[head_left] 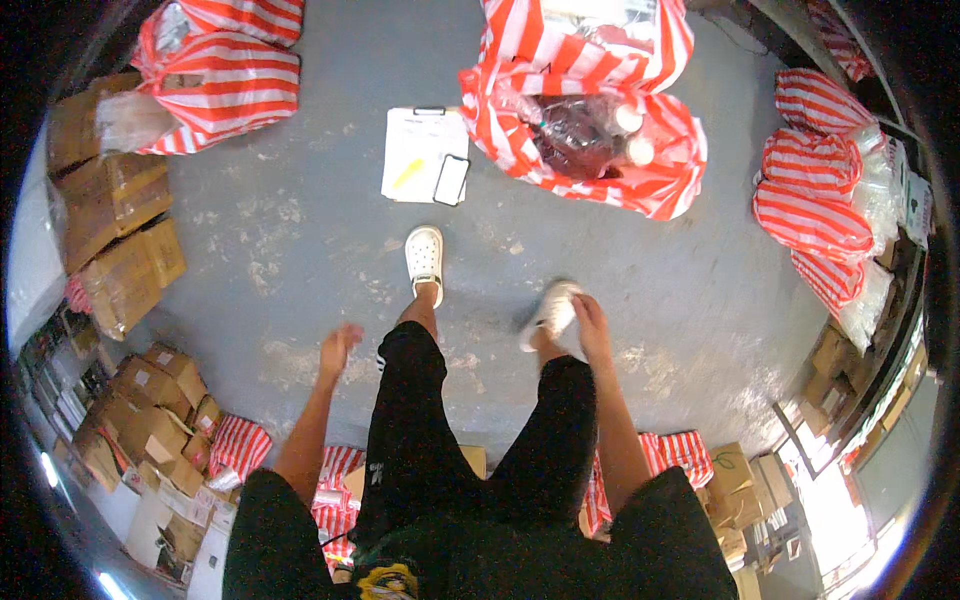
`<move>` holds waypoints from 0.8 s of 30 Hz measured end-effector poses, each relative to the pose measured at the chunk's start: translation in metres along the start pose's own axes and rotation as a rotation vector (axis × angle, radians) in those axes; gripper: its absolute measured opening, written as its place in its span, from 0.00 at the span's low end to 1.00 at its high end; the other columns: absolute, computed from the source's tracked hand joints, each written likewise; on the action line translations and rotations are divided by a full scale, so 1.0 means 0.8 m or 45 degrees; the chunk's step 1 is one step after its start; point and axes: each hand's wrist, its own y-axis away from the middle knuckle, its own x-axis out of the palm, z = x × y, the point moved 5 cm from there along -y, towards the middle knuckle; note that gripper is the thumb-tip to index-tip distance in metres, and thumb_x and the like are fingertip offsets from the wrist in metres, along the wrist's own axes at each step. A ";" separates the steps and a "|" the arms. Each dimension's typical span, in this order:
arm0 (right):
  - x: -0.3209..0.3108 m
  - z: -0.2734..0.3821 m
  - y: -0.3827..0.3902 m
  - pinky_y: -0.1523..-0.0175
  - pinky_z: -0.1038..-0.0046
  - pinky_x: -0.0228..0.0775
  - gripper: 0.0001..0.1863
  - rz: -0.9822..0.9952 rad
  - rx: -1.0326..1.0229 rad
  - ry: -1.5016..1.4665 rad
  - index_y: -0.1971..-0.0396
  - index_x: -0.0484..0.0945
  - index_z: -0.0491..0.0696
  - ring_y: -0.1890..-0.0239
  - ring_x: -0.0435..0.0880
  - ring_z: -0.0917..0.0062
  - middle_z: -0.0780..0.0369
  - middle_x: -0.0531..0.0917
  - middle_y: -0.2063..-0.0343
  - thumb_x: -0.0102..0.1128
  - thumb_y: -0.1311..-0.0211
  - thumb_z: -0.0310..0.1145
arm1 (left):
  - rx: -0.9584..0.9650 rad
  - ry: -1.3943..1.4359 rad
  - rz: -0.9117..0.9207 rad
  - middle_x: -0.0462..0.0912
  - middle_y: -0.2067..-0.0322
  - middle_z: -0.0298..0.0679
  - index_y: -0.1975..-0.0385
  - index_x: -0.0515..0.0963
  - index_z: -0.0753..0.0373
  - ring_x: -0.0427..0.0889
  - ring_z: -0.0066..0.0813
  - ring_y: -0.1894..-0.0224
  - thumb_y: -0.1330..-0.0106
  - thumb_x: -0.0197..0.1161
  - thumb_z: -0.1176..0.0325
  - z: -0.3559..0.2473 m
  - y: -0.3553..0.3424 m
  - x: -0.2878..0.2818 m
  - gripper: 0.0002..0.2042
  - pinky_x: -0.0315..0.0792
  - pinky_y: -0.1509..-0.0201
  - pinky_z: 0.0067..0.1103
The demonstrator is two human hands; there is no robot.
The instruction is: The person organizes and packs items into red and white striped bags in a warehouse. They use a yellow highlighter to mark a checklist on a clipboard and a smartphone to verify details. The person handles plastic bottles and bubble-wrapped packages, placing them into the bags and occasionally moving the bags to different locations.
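Both Grips Loose, Nothing Held

My left hand (pixel 343 350) hangs out to the side of my left knee, its fingers slightly bent, released, with nothing that I can see in it. My right hand (pixel 590 320) hangs just beside my right knee, fingers pointing ahead, relaxed and free of any load. From where I look, those fingers overlap the edge of my right shoe (pixel 545 312). My left shoe (pixel 424 258), white like the other, is set further forward.

A little ahead of that toe, the clipboard (pixel 430 111) lies flat on the grey, scuffed floor (pixel 330 230), its clip at the far end. White papers (pixel 405 140) cover it, with a yellow streak (pixel 409 174) across the top sheet. A phone (pixel 451 180), dark-edged and pale-faced, rests on their near right corner.

Beyond and to the right stands an open red-and-white bag (pixel 660 190), its mouth showing dark bottles (pixel 575 140) with white caps (pixel 638 151). A second striped bag (pixel 510 45) sits right behind it, with pale contents at the top.

Farther out on my left, more striped sacks (pixel 235 90) lean by brown cardboard boxes (pixel 120 195). Well away on my right, a row of striped bundles (pixel 815 215) is piled up, clear plastic (pixel 872 190) bulging from them.
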 end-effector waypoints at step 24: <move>0.481 -0.095 -0.442 0.50 0.63 0.71 0.32 -0.056 -0.065 -0.574 0.57 0.80 0.33 0.59 0.83 0.61 0.48 0.85 0.62 0.56 0.37 0.54 | 0.686 0.106 0.070 0.77 0.45 0.48 0.34 0.64 0.67 0.79 0.33 0.48 0.24 0.43 0.44 -0.102 -0.538 0.262 0.32 0.73 0.50 0.24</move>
